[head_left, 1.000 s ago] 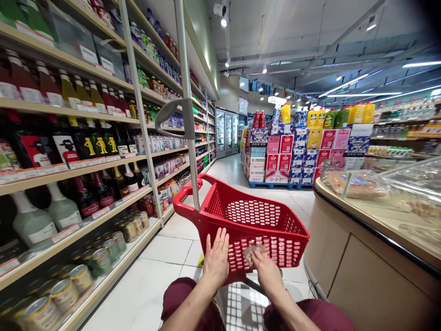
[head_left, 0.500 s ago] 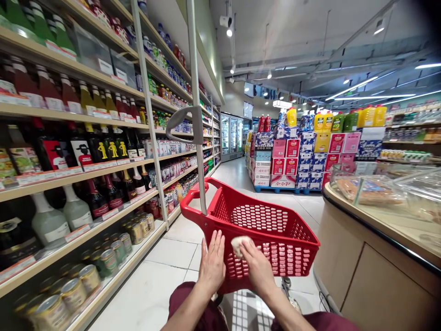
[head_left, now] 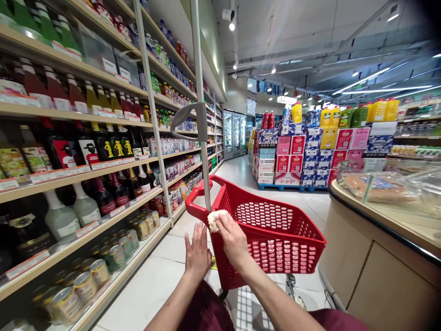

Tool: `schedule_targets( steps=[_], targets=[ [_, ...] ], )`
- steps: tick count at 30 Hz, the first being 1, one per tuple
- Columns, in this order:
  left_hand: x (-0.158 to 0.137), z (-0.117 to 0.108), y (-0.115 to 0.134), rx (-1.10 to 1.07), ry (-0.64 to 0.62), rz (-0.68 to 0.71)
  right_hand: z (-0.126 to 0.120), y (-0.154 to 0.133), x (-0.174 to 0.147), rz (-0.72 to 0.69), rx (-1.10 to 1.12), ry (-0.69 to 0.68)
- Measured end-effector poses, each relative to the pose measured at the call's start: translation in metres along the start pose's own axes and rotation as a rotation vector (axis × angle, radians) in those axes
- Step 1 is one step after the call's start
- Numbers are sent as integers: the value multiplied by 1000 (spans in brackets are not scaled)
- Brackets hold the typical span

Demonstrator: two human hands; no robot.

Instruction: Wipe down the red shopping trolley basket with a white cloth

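Observation:
A red plastic shopping cart (head_left: 275,211) with perforated sides stands right in front of me. My right hand (head_left: 232,236) presses a crumpled cream-coloured cloth (head_left: 216,220) against the cart's upper rear corner, just under the handle end. To the left of it, my left hand (head_left: 198,253) holds nothing, its fingers stretched out and the thumb apart, close to the cart's rear edge. Whether the left fingertips touch the cart I cannot tell. A grey metal pole (head_left: 199,59) with a curved grey plastic grip (head_left: 189,122) rises from the cart's handle end.
Shelves of bottles and cans (head_left: 82,170) line the left side. At right stands a curved beige counter (head_left: 365,257) with clear packs on top. Farther back are stacked drink cartons (head_left: 289,156) on blue pallets and glass-door fridges (head_left: 234,131). White floor tiles (head_left: 155,276) lie beside the cart.
My right hand has moved left and up with the cloth, from the side panel to the rear corner. My left hand has shifted left, off the side panel. The view has turned slightly left.

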State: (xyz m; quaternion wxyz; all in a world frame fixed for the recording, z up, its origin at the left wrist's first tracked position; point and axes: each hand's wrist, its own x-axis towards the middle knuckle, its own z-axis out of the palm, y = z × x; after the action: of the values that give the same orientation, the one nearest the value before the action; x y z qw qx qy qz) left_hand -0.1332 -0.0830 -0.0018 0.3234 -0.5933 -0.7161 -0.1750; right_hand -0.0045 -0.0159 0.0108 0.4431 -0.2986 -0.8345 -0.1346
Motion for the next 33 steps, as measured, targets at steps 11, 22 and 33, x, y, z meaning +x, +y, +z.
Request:
schedule_targets(
  steps=[11, 22, 33],
  targets=[
    [4, -4, 7, -23, 2, 35, -5, 22, -24, 1, -32, 13],
    [8, 4, 69, -120, 16, 252, -12, 93, -92, 113, -226, -27],
    [25, 9, 123, -169, -127, 399, -32, 124, -104, 196, -290, -53]
  ],
)
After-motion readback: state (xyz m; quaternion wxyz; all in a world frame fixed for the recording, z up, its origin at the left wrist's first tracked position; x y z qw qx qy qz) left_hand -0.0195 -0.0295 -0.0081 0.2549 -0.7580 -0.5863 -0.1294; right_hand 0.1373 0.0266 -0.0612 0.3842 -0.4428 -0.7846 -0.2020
